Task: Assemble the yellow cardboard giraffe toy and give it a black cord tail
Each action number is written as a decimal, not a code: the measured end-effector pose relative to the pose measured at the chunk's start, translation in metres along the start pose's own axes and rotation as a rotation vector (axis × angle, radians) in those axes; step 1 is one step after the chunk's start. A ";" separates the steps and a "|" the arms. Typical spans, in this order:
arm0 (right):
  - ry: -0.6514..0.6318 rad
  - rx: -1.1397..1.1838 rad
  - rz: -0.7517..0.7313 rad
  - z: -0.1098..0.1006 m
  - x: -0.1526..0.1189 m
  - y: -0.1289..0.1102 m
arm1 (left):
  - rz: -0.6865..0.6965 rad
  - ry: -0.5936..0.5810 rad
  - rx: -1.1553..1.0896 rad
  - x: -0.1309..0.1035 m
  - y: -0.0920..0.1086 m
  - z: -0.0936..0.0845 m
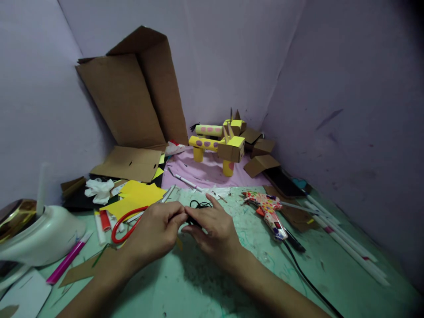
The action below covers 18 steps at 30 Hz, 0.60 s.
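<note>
My left hand [160,227] and my right hand [217,232] meet at the centre of the view, above the green table [265,282]. Both are closed, fingertips pinching a thin black cord [200,204]. Its loops stick out behind my right fingers; the part between my fingers is mostly hidden. My right index finger points up and away from the pinch. Close by my left wrist lie scissors with a red handle [116,232]. To the right of my right hand rests a patterned glue gun [266,205] with a black cable.
Two yellow cardboard animals [231,152] stand on a pink cloth [182,170] at the back. Yellow paper [137,196], a magenta marker [68,260] and a white vessel [56,234] are at left. White sticks [351,245] lie right; large cardboard [122,101] leans against the wall.
</note>
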State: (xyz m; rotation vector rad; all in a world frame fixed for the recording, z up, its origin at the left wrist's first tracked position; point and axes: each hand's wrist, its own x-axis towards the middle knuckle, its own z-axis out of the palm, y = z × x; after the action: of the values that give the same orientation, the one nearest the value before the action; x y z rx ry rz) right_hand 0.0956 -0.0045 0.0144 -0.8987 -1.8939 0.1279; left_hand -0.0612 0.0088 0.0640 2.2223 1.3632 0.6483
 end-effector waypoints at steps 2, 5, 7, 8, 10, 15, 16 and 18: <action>0.004 0.001 0.010 0.000 -0.001 0.002 | -0.003 -0.031 0.006 0.000 0.001 0.000; 0.016 0.031 0.042 -0.001 -0.001 0.003 | -0.018 -0.045 -0.001 0.000 0.002 0.000; 0.018 0.067 0.076 -0.002 -0.001 0.002 | -0.029 -0.041 -0.021 0.001 0.002 0.000; 0.017 0.089 0.099 -0.003 -0.001 0.001 | -0.031 -0.039 -0.037 0.001 0.002 0.000; 0.018 0.135 0.162 -0.003 0.000 0.001 | -0.034 -0.032 -0.084 0.001 0.002 0.000; 0.018 0.307 0.418 -0.003 0.004 0.001 | -0.025 -0.001 -0.221 0.001 0.001 -0.003; 0.010 0.350 0.473 -0.004 0.006 0.000 | -0.024 -0.004 -0.231 0.001 0.001 -0.003; -0.011 0.442 0.595 -0.006 0.008 -0.002 | -0.013 -0.004 -0.213 0.000 0.001 -0.004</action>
State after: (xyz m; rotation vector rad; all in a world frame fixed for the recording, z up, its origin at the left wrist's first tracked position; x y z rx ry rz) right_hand 0.0973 -0.0021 0.0244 -1.1145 -1.4657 0.8738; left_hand -0.0628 0.0093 0.0676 2.0434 1.2430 0.7473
